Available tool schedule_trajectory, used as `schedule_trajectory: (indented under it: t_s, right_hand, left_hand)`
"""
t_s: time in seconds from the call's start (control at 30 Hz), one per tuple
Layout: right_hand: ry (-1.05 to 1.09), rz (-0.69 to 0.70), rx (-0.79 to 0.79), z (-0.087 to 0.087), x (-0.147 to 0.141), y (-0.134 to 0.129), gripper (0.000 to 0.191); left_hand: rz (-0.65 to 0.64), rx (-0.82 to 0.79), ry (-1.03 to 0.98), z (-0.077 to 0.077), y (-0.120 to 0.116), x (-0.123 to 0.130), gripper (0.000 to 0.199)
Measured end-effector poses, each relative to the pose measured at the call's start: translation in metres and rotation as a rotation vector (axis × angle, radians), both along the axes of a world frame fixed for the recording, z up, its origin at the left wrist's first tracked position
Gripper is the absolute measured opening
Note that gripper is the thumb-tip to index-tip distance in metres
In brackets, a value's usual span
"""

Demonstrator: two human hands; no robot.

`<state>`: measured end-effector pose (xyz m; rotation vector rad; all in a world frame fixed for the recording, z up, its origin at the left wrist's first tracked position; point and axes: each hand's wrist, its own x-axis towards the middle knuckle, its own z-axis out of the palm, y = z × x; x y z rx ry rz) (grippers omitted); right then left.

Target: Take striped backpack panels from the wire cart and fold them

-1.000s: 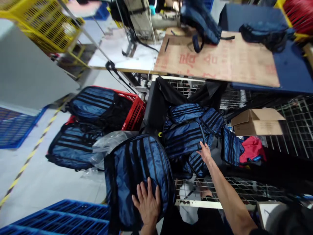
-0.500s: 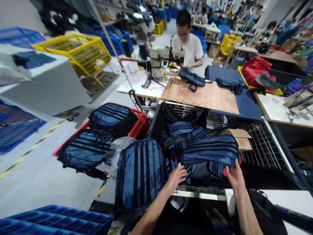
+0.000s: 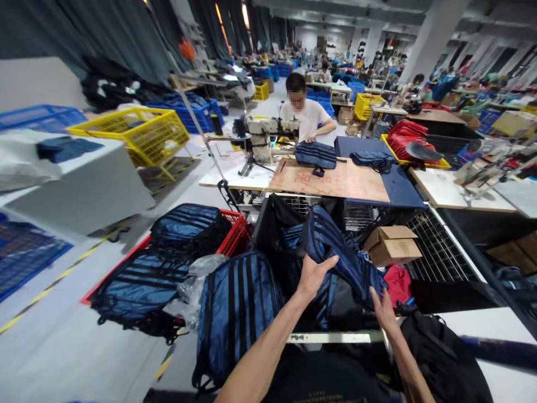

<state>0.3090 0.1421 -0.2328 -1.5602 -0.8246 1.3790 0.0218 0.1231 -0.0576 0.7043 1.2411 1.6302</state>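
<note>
Over the wire cart (image 3: 335,337), the left hand (image 3: 315,275) and right hand (image 3: 382,307) are grasping a striped blue bag piece (image 3: 339,252) by its ends. Other pieces are lying inside the cart; how many remain, I can't tell. Left of it, a red crate (image 3: 237,232) is holding bags. Beyond it, a person (image 3: 308,115) is working at a bench (image 3: 251,178) in a busy workshop.

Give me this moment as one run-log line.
left hand: holding blue striped piece | right hand: at its lower end | nearby: carton, red cloth, striped backpack
</note>
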Motion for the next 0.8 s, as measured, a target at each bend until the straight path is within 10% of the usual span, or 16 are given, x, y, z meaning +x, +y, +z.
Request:
schedule_trajectory:
  t_s: [0.2,0.33,0.53,0.8]
  right_hand:
    - [-0.039,0.668,0.309,0.083,-0.089,-0.025,0.086]
    - [-0.112,0.591,0.380,0.112,-0.122,-0.027,0.064]
    - [0.289,0.720,0.294,0.136,-0.091,0.004,0.092]
    - [0.201,0.375,0.268,0.160,-0.091,0.038,0.059]
  left_hand:
    - [0.009,-0.111,0.347,0.010,0.006,0.004,0.042]
    - [0.018,-0.131,0.384,0.016,-0.002,0.002,0.047]
    - [-0.071,-0.222,0.550,0.021,-0.021,0.013,0.044]
    - [-0.418,-0.058,0.629,-0.063,-0.049,0.058,0.028]
